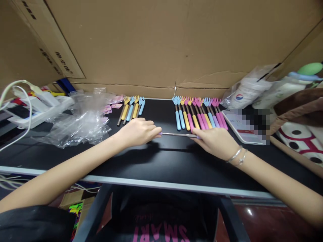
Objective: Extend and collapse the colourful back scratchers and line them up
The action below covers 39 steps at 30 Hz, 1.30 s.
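A telescopic back scratcher (176,134) with a thin metal rod and purple ends is stretched level between my hands, just above the black table. Its left end is wrapped in the fingers of my left hand (142,131), and my right hand (213,139) closes round its other end. Both ends are mostly hidden by the fingers. Behind my right hand lies a row of several back scratchers (188,117) in blue, yellow, pink and purple, claws pointing away. A smaller group of yellow and blue back scratchers (130,111) lies behind my left hand.
Clear plastic bags (78,124) are heaped at the left, beside a white power strip (41,107) with cables. A phone (244,126), a bagged lidded cup (248,90) and a brown-handled bag (300,124) stand at the right. Cardboard (151,43) walls the back.
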Motion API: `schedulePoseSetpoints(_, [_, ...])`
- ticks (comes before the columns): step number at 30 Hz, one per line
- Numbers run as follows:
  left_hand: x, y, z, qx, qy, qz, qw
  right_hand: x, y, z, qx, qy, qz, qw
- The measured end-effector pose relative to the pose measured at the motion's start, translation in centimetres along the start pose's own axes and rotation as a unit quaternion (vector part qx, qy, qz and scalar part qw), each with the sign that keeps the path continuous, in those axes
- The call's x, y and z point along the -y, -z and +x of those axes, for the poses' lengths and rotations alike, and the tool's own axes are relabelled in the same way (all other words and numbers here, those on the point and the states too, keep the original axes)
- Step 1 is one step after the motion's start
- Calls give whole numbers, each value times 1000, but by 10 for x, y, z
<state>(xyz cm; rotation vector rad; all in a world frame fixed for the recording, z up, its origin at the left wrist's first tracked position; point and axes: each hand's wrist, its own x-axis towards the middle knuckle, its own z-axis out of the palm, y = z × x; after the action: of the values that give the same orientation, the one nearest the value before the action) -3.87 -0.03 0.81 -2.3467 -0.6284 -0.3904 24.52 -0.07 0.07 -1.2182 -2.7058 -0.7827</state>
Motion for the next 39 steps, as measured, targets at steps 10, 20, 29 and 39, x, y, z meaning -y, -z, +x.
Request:
schedulePoseSetpoints(10, [-20, -11, 22, 2, 33, -77, 996, 24, 17, 21, 6, 18, -6, 1000])
schedulePoseSetpoints(20, [-21, -2, 22, -14, 40, -75, 996, 18, 18, 12, -83, 41, -15, 996])
schedulePoseSetpoints(29, [16, 11, -8, -2, 54, 41, 998, -34, 11, -22, -66, -28, -97, 993])
schedulePoseSetpoints(39, [73, 18, -57, 80, 81, 154, 982, -105, 1, -58, 49, -197, -149, 968])
